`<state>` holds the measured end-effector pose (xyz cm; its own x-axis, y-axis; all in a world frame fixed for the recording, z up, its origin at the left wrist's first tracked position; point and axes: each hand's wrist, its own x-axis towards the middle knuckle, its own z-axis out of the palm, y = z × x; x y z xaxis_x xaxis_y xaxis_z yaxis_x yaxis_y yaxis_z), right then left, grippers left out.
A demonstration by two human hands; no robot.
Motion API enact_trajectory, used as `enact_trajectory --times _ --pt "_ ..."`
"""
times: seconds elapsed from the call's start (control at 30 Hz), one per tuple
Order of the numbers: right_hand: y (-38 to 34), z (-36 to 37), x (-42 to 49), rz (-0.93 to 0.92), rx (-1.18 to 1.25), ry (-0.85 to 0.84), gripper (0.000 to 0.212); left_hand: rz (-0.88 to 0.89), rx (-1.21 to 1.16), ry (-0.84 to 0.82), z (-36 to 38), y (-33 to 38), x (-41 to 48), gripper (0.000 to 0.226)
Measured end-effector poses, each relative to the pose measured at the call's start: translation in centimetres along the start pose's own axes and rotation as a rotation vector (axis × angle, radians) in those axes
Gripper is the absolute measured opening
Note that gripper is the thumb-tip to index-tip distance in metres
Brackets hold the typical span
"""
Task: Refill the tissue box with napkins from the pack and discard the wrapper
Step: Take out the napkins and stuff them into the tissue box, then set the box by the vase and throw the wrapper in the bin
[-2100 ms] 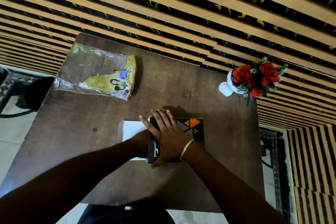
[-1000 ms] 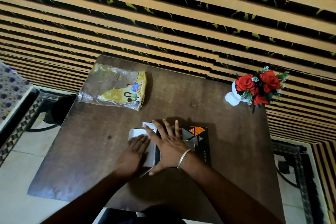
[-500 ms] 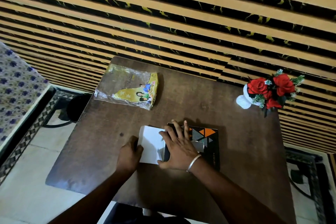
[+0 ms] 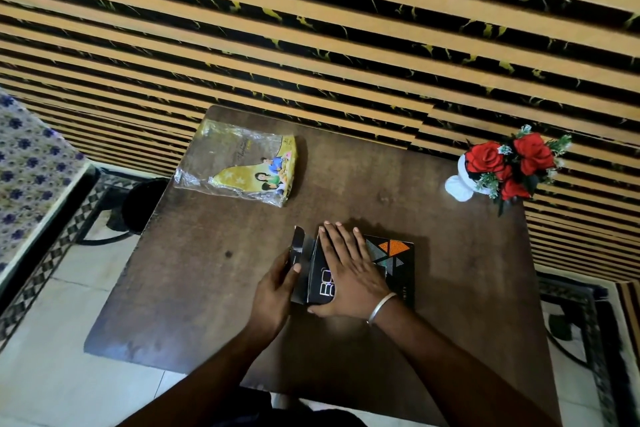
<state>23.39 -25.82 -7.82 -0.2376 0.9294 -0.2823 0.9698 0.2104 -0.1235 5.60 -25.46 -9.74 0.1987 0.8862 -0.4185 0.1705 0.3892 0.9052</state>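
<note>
A black tissue box with orange and grey triangles lies flat on the brown table. My right hand presses flat on its top, fingers spread. My left hand pinches the box's open left end flap, which stands partly folded. No white napkins show; the box's inside is hidden. The clear and yellow plastic wrapper lies flattened at the table's far left corner, apart from both hands.
A white vase of red roses stands at the table's far right corner. The striped wall runs behind the table. A black stool stands on the floor to the left, and a patterned cloth surface lies further left.
The white napkin stack that stuck out of the box's left end is gone from sight. My left hand moved from the napkins onto the end flap. My right hand stayed on the box.
</note>
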Motion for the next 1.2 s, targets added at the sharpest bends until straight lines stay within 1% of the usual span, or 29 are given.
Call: enact_trajectory --times 0.1,0.17,0.23,0.37,0.47,0.6,0.93,1.03,1.1,1.17,1.2 --pt "0.0 0.0 0.1 0.002 0.008 0.012 0.138 -0.035 -0.118 0.021 1.0 0.5 -0.3 0.036" --pt "0.1 0.1 0.2 -0.006 0.009 0.008 0.138 -0.067 -0.156 0.022 1.8 0.9 -0.5 0.039" --pt "0.1 0.2 0.2 -0.004 0.011 0.017 0.137 -0.108 -0.166 0.034 2.6 0.6 -0.4 0.042" --pt "0.1 0.4 0.1 -0.002 0.028 0.032 0.135 -0.151 -0.195 0.039 3.2 0.2 -0.3 0.041" --pt "0.1 0.3 0.0 -0.001 0.033 0.032 0.129 -0.140 -0.140 0.019 3.9 0.7 -0.8 0.041" --pt "0.1 0.3 0.0 0.005 0.037 0.043 0.115 -0.053 0.072 0.039 4.8 1.0 -1.1 0.048" --pt "0.3 0.8 0.0 0.000 0.044 0.051 0.113 -0.064 0.108 0.074 5.5 0.8 -1.0 0.047" --pt "0.5 0.8 0.0 -0.016 0.042 0.049 0.118 -0.050 0.136 0.039 5.2 1.2 -1.2 0.050" --pt "0.7 0.5 -0.3 -0.025 0.063 0.064 0.123 -0.035 0.128 0.034 5.0 1.2 -1.1 0.056" --pt "1.2 -0.1 -1.3 0.041 0.107 0.118 0.126 -0.056 0.055 0.082 4.8 1.4 -0.5 0.060" --pt "1.6 -0.2 -2.1 0.104 0.118 0.171 0.121 -0.051 0.037 0.102 4.7 1.3 -0.1 0.061"
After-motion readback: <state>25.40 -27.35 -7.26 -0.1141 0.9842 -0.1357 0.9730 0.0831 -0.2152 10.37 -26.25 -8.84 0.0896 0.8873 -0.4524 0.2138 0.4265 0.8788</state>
